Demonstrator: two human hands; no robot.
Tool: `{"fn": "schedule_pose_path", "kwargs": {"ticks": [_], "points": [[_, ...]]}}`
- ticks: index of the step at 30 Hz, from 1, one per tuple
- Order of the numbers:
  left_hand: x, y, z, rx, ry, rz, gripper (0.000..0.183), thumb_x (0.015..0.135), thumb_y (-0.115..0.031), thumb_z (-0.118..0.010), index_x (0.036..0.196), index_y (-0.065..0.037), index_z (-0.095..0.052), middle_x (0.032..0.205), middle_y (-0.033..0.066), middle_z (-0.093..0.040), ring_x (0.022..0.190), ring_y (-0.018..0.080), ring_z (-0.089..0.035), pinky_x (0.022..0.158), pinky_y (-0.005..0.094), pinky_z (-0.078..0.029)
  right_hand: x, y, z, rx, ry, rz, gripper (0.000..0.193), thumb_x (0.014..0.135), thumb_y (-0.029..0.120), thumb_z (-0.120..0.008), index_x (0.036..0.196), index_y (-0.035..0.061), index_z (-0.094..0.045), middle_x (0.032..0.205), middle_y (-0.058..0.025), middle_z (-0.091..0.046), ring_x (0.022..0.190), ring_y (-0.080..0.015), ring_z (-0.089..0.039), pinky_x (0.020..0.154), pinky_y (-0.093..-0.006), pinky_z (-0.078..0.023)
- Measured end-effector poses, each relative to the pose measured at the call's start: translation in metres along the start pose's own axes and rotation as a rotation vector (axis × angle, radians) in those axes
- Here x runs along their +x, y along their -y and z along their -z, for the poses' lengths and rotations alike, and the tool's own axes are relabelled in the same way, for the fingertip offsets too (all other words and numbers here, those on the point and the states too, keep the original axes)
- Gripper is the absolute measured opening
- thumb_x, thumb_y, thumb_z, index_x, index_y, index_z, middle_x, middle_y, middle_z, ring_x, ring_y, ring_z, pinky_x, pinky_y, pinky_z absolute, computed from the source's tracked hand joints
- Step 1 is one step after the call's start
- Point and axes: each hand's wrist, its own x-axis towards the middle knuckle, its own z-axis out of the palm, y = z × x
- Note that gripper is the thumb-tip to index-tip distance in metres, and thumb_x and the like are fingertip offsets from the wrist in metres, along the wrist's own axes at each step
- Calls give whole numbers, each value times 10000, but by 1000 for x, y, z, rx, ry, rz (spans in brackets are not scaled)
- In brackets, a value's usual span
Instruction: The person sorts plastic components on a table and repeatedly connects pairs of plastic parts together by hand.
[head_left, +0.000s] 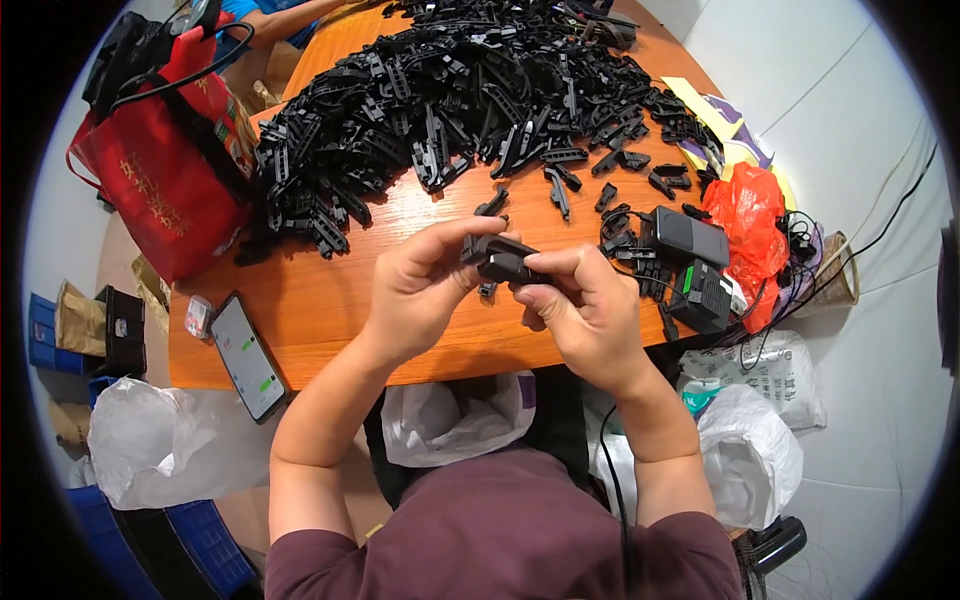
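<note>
Above the table's near edge, both hands meet around black plastic parts. My left hand pinches one black plastic part between thumb and fingers. My right hand grips a second black plastic part just below it, thumb on the near side. The two pieces touch or overlap; whether they are joined I cannot tell. Beyond the hands lies a big heap of similar black plastic parts across the wooden table. A few loose pieces lie close to my fingertips, partly hidden by them.
A red bag stands at the left, near a phone at the table's edge. Black boxy devices with cables and an orange plastic bag are at the right. An open white bag sits at my lap. Another person's arm shows far left.
</note>
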Motion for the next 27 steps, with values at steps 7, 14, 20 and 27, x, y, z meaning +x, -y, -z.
{"fn": "schedule_pose_path", "kwargs": {"ticks": [7,14,20,27], "points": [[-10,-15,-21,-85,-44,-124,371,821,62,-584,1180,50,-490,1138,159,-587,1030,177,-573,851,299,-487,-7,-3,-9,-154,-124,270,176,763,-4,-678,919,-5,-596,747,-133,-631,608,-202,-632,527,-274,-485],[-15,-5,-18,59,-127,-210,345,791,-11,-675,1098,58,-533,1076,171,-613,955,183,-609,836,310,-496,-9,1,-12,-124,-109,247,253,736,27,-709,959,1,-593,814,-136,-635,649,-219,-635,555,-299,-495],[-15,-7,-13,24,-61,-99,315,797,-14,-667,1084,33,-546,1019,134,-635,902,160,-611,806,290,-497,-7,2,-7,-336,-72,209,337,725,93,-691,1032,27,-570,885,-138,-608,693,-282,-611,594,-345,-492],[-3,-2,8,-181,36,88,306,821,-21,-630,1112,15,-541,1011,114,-635,849,157,-622,748,275,-510,-17,-5,-3,-397,-44,279,286,723,105,-693,978,36,-582,834,-101,-608,672,-267,-605,564,-343,-482]]}}
